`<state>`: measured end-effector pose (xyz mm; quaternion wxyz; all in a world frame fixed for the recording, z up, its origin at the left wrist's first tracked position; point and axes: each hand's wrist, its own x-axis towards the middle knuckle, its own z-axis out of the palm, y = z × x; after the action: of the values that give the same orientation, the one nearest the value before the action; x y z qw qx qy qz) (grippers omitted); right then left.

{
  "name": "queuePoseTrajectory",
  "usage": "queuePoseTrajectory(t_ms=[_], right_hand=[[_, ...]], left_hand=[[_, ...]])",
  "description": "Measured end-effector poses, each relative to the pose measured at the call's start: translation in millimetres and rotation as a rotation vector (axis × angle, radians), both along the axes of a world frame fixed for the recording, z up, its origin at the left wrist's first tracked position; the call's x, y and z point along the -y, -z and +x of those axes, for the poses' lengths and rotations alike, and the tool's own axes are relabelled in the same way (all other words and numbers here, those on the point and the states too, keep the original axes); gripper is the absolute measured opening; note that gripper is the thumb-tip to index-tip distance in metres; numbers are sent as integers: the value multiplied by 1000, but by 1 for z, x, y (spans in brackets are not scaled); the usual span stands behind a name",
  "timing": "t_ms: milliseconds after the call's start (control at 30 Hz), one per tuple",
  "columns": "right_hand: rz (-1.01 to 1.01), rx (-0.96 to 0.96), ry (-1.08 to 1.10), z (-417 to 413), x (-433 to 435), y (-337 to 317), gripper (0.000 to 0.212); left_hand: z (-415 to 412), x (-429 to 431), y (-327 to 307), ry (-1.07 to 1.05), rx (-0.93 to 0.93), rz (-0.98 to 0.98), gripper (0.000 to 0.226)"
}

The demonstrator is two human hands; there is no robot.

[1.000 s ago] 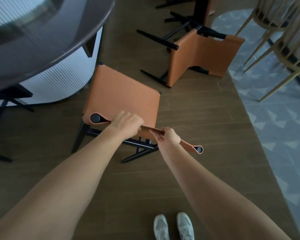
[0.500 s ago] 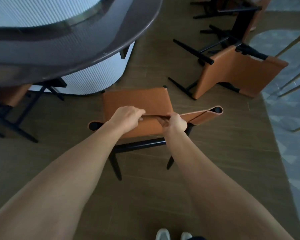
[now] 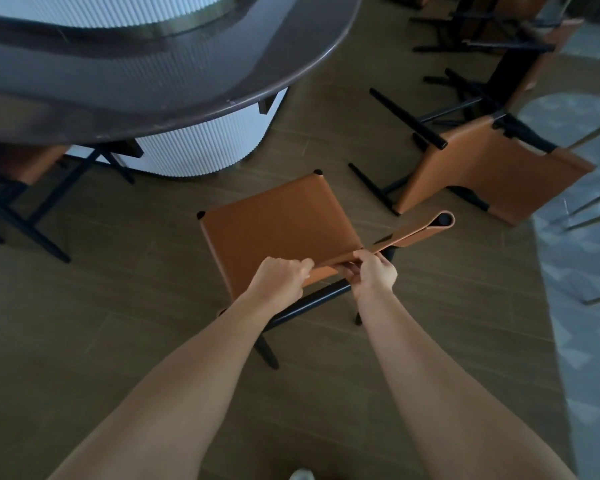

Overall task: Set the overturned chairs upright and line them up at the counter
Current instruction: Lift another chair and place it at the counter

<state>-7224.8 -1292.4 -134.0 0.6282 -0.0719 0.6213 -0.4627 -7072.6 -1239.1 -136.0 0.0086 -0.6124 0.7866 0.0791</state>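
Note:
An orange leather chair (image 3: 278,223) with black legs stands upright on the wood floor, its seat facing the curved counter (image 3: 194,81). My left hand (image 3: 279,280) and my right hand (image 3: 374,271) both grip the top edge of its backrest, close together. A second orange chair (image 3: 482,168) lies overturned on its side to the right, black legs pointing left and up. The upright chair's left backrest end is hidden behind my left arm.
Another orange chair (image 3: 25,161) stands tucked under the counter at the left. More dark chair frames (image 3: 482,36) sit at the far right back. The counter's white ribbed base (image 3: 201,147) is just beyond the seat. Grey patterned tile floor (image 3: 589,271) runs along the right.
The chair has swung round in my hands so its seat points toward the counter, and it has moved closer to the counter base. Both hands kept their grip on the backrest.

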Motion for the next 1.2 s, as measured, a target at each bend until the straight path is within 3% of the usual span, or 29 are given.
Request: queuePoseTrajectory(t_ms=[267,567,633,700,800,900,1033,1200], right_hand=[[7,42,-77,-10,3,6,12],[77,10,-305,-31,15,4,12],[93,-6,-413,-37,20,-1,13],[112,-2,-490,-44,24,-4,14],[124,28,-547,-54,30,-6,10],[111,-5,-608,-59,38,-6,10],[120,-31,-639,-55,46,-8,14],[135,-25,-652,-57,53,-8,19]], left_hand=[[-7,-6,1,-89,-18,-19,21],[-51,-17,1,-534,-9,88,21],[-63,-18,-2,-684,-136,87,27],[-74,-26,-7,-859,-401,19,30],[-96,-41,-15,-1152,-812,-279,18],[-115,-45,-19,-1468,-979,-485,7],[-112,-34,-13,-1799,-1298,-365,18],[-95,-17,-10,-1845,-1546,-108,40]])
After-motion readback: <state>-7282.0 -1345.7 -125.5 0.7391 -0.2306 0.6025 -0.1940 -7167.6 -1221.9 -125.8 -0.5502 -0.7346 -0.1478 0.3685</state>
